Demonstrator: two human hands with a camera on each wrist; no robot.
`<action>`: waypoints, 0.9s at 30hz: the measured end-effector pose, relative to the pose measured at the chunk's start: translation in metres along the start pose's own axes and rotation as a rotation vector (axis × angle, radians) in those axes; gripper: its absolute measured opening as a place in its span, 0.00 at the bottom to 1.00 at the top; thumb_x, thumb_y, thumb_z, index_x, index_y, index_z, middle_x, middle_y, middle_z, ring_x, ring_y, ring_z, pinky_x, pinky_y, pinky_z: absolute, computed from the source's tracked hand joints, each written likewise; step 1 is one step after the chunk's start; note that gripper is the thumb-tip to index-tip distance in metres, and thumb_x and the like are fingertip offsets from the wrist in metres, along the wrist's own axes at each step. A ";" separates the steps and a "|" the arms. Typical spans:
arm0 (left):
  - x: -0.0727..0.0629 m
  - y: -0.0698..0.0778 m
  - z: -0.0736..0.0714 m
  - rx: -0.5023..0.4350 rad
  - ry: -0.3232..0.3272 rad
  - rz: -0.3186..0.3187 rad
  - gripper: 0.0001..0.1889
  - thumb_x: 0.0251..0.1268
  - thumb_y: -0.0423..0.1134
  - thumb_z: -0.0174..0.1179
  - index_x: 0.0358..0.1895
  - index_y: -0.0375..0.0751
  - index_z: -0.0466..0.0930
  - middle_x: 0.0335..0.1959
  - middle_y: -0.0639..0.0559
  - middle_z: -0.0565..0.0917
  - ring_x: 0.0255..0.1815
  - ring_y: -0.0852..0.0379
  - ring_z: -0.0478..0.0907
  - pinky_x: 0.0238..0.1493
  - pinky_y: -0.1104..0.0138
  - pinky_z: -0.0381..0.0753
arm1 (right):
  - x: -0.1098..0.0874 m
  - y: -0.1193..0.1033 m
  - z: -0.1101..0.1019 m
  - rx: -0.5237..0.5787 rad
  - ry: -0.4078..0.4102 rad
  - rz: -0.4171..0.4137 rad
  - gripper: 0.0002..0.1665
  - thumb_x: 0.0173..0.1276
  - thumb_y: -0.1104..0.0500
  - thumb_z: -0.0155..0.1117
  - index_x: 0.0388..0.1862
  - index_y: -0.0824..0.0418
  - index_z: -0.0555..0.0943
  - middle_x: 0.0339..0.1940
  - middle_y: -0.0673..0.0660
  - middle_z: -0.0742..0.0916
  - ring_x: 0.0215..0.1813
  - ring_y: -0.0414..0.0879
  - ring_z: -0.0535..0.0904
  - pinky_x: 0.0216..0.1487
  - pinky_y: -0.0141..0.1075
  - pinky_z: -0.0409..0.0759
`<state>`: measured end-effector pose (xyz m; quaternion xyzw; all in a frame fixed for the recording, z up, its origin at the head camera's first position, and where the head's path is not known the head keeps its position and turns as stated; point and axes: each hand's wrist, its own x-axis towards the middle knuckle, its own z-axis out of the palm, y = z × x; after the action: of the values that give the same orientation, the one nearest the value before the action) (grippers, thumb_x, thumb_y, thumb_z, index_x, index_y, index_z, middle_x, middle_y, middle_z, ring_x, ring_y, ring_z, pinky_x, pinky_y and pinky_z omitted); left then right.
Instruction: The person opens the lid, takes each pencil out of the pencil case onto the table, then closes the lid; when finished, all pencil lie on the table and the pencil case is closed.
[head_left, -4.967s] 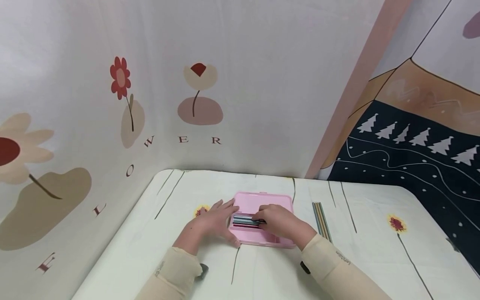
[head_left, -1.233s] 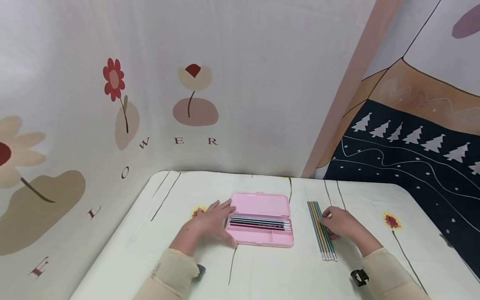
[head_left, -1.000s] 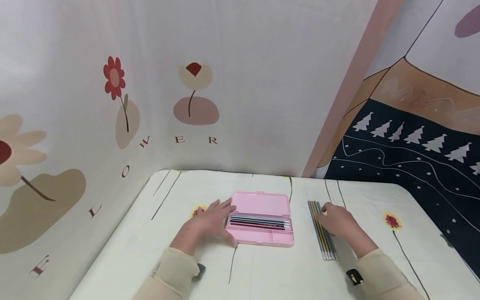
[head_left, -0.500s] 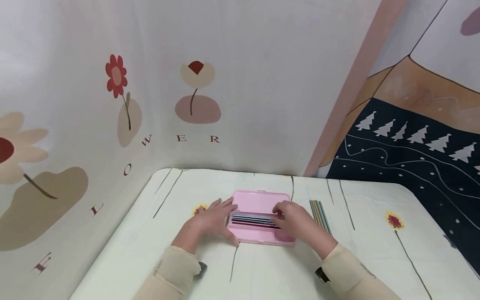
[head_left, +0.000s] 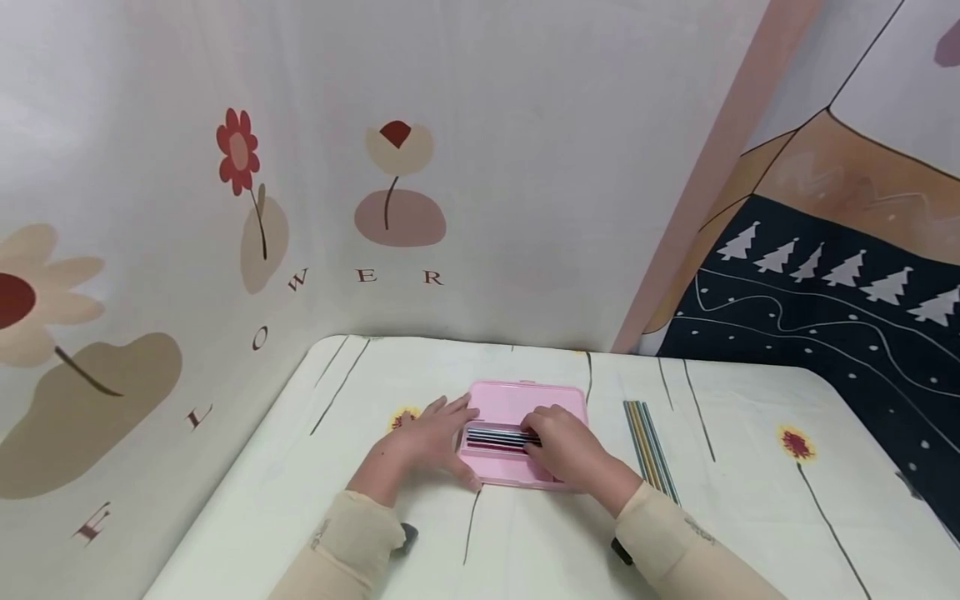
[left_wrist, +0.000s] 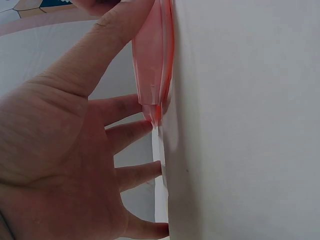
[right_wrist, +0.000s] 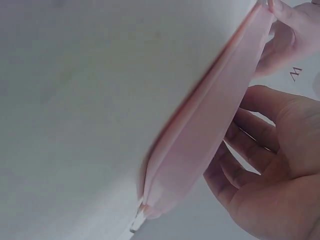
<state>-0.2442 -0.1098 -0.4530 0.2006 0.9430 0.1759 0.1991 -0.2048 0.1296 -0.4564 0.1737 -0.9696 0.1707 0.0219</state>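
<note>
An open pink pencil case (head_left: 517, 477) lies on the table, with several pencils (head_left: 495, 441) lengthwise in its long compartment. My left hand (head_left: 427, 442) rests against the case's left end, fingers spread and fairly straight; the left wrist view shows the thumb of that hand (left_wrist: 55, 145) along the pink edge. My right hand (head_left: 566, 446) is over the right part of the compartment, bent fingers pinching a pencil among the others; the fingertips are mostly hidden. In the right wrist view the right hand (right_wrist: 270, 160) curls over the case's side (right_wrist: 200, 125).
Right of the case, more pencils (head_left: 649, 446) lie side by side on the white flower-printed tablecloth (head_left: 750, 517); the right forearm covers their near ends. A printed cloth wall (head_left: 525, 208) stands behind the table, and a dark tree-patterned cloth (head_left: 817, 333) hangs at the right.
My right hand has moved left from the loose pencils to the case, and its fingers are now lower and further left over the compartment. The left hand stays at the case.
</note>
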 end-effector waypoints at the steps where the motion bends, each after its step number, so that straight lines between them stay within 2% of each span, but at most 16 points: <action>1: 0.000 0.000 0.000 0.002 -0.001 0.000 0.62 0.41 0.66 0.84 0.84 0.55 0.63 0.91 0.58 0.53 0.92 0.40 0.45 0.80 0.20 0.45 | 0.000 -0.001 0.000 -0.002 0.001 -0.005 0.09 0.68 0.62 0.77 0.47 0.61 0.91 0.40 0.52 0.91 0.42 0.44 0.81 0.51 0.42 0.88; 6: -0.001 0.001 -0.001 0.008 -0.002 -0.004 0.63 0.41 0.66 0.84 0.84 0.55 0.63 0.91 0.58 0.53 0.92 0.40 0.45 0.80 0.20 0.46 | 0.003 -0.003 -0.003 -0.018 -0.025 -0.020 0.09 0.69 0.61 0.77 0.47 0.61 0.91 0.41 0.53 0.91 0.43 0.44 0.82 0.52 0.42 0.88; 12: -0.001 0.002 -0.001 0.015 -0.001 -0.008 0.63 0.41 0.66 0.84 0.84 0.55 0.63 0.91 0.58 0.53 0.92 0.40 0.46 0.80 0.21 0.46 | 0.011 -0.004 -0.008 -0.064 -0.119 -0.032 0.09 0.68 0.60 0.79 0.45 0.60 0.91 0.40 0.51 0.90 0.42 0.44 0.82 0.53 0.43 0.87; 17: -0.001 0.002 0.000 0.012 -0.002 -0.015 0.63 0.41 0.66 0.85 0.84 0.55 0.63 0.91 0.58 0.53 0.92 0.40 0.46 0.80 0.21 0.46 | 0.017 -0.005 -0.012 -0.172 -0.194 -0.094 0.05 0.69 0.60 0.78 0.42 0.56 0.92 0.35 0.49 0.87 0.36 0.42 0.78 0.49 0.39 0.86; 22: 0.001 0.001 0.000 0.006 -0.005 -0.008 0.63 0.40 0.66 0.85 0.84 0.55 0.63 0.91 0.58 0.53 0.92 0.40 0.45 0.80 0.20 0.45 | 0.018 -0.004 -0.010 -0.287 -0.185 -0.166 0.02 0.71 0.59 0.76 0.39 0.54 0.93 0.33 0.49 0.87 0.33 0.42 0.77 0.45 0.38 0.86; 27: 0.001 0.002 -0.001 0.003 -0.006 -0.009 0.63 0.40 0.66 0.85 0.84 0.56 0.64 0.91 0.57 0.53 0.92 0.40 0.45 0.80 0.20 0.44 | 0.017 -0.002 -0.010 -0.303 -0.163 -0.187 0.01 0.70 0.59 0.76 0.38 0.54 0.93 0.32 0.50 0.88 0.32 0.41 0.78 0.45 0.38 0.86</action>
<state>-0.2445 -0.1081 -0.4517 0.1973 0.9435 0.1729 0.2025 -0.2205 0.1250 -0.4449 0.2709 -0.9625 0.0054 -0.0149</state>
